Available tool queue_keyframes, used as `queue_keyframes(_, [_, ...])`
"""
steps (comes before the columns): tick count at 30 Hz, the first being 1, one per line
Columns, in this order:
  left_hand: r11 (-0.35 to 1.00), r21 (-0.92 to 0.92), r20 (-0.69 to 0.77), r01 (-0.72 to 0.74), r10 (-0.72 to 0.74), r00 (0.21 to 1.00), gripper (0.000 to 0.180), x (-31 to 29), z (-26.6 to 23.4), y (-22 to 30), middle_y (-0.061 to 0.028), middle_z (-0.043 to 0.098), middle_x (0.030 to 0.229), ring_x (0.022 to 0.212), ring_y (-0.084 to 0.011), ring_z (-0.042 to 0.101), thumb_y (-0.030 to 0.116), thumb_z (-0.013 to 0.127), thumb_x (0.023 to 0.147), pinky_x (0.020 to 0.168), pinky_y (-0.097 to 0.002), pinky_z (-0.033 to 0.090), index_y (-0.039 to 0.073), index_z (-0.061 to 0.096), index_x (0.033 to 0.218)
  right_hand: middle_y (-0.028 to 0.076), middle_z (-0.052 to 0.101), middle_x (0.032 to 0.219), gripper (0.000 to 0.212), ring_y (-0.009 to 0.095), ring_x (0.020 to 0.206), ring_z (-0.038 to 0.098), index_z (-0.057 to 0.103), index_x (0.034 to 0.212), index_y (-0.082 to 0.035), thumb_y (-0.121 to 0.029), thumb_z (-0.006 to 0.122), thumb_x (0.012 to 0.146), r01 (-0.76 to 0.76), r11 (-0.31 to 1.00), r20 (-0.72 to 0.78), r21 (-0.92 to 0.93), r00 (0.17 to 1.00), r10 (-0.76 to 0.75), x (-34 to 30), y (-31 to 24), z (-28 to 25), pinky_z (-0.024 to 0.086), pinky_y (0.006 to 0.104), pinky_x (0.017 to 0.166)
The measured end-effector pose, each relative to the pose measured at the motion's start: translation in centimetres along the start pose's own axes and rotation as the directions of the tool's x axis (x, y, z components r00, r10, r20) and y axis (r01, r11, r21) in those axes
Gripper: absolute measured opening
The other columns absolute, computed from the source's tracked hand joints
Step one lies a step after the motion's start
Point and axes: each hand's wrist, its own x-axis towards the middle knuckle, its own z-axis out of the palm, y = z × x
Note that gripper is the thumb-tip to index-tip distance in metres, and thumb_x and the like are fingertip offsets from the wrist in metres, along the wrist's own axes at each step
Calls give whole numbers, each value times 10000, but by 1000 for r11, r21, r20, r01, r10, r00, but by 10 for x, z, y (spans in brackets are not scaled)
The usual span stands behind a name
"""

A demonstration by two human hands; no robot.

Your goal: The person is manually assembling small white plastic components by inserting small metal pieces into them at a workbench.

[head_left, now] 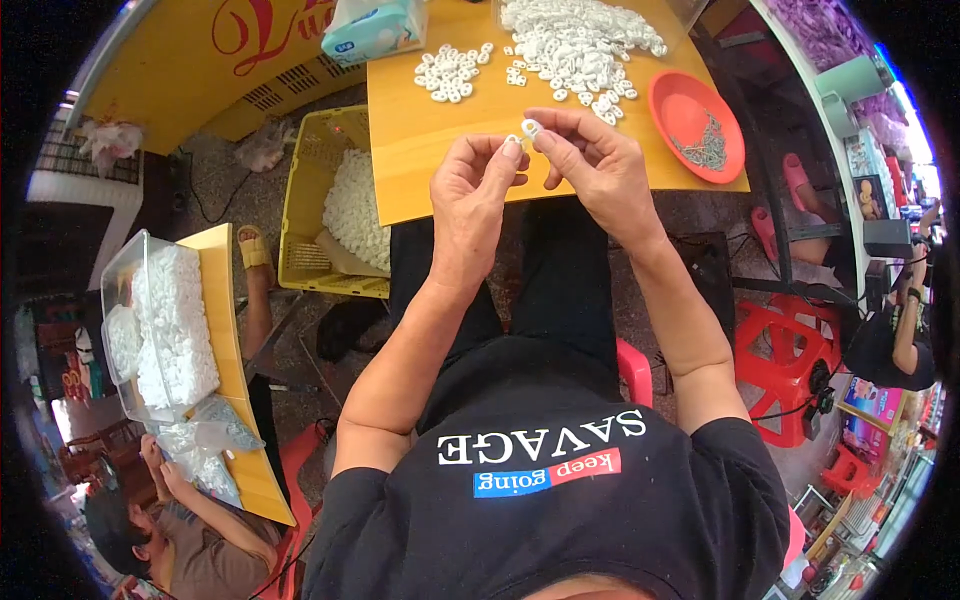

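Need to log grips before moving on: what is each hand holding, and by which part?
The right hand pinches a small white plastic ring by its rim between its fingertips. The left hand pinches a second small white piece; where exactly cannot be told.

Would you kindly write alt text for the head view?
Left hand and right hand pinch a small white ring over a yellow table, which holds white ring piles and a red dish of metal bits.

The person wore a black short-sleeved T-shirt (560, 500) with white block lettering across the chest and, at six o'clock of it, a small label half blue, half red. Black trousers (560, 290) covered the legs. Both forearms were bare, and neither the left hand (470, 190) nor the right hand (590, 165) wore a glove.
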Motion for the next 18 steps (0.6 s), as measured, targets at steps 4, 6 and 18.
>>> queue_keyframes(4, [999,35,-28,-3,4,1000,159,-1,1,-3,-33,618,884,815,-80,572,146,620,950,754,-234,481,-10,596,965,39,648,896,247,69,686,597,649,1130,41,-109,625,936,26,1000,-20,4,999,-26,-2,7,8,503,208,597])
queue_keyframes(6, [1000,29,-42,-6,7,999,159,-1,0,-4,-30,618,880,814,-77,568,145,621,950,755,-231,477,-11,597,961,39,639,896,237,70,685,597,656,1118,40,-105,628,932,45,998,-18,-32,999,-46,0,9,8,502,208,596])
queue_keyframes(18, [993,70,-66,-96,101,993,128,4,-4,-14,-48,635,866,800,-96,604,97,611,951,734,-234,491,-29,592,946,37,626,887,178,76,724,598,677,1063,32,-64,634,921,28,995,-68,94,997,-22,3,24,19,498,209,639])
